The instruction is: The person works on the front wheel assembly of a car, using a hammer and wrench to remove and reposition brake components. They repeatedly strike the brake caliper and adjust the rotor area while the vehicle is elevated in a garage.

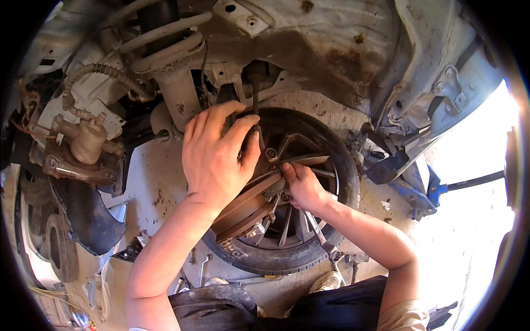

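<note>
My left hand is curled with its fingertips and thumb against a dark upright rod in the wheel well. Just below and to the right, my right hand has its thumb and fingers pinched together; what they hold is hidden. Between the hands, a small ring-shaped end shows over the wheel. A rusty brown brake disc, seen nearly edge-on, stands below my left hand. Under it all lies a wheel with a black tyre. A combination wrench slants below my right hand; whether that hand touches it is hidden.
At upper left are a coil spring on its strut and a brake caliper with a ribbed hose. A blue jack with a black handle stands at right. Tools lie by my shoes, and a loose tyre is at far left.
</note>
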{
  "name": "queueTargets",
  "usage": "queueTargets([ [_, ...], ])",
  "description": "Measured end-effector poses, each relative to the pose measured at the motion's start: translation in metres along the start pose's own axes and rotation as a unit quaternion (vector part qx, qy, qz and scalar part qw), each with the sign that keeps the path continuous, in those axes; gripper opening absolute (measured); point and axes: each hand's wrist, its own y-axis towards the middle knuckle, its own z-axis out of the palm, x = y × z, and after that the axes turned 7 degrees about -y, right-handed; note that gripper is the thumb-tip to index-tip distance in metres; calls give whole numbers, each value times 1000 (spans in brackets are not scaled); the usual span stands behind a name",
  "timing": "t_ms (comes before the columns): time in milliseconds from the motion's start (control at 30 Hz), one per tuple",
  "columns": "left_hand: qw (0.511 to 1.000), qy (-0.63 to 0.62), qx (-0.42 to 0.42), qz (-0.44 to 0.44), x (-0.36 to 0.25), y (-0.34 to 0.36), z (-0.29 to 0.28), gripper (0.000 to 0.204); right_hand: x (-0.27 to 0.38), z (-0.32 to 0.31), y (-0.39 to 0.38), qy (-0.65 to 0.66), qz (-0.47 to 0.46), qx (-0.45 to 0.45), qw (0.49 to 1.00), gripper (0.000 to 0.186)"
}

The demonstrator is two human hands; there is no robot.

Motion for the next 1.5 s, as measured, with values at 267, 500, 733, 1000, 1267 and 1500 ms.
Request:
queueTargets([
  [267,1000,-4,-6,-1,1,0,0,23,0,-60,41,-216,-143,62,964,59],
  [500,1000,-2,-12,-4,4,-3,2,19,2,-49,11,81,29,108,990,48],
  [733,1000,-1,-5,-5,1,-1,1,22,19,-12,-6,140,102,82,981,51],
  [1000,1000,-1,-4,-3,1,0,1,23,20,-8,-4,75,86,53,992,46],
  [1267,1000,12,3,-3,1,0,0,22,29,-8,-5,262,160,142,941,50],
  [1500,1000,7,3,-4,2,0,1,22,19,-14,-3,100,45,103,989,40],
])
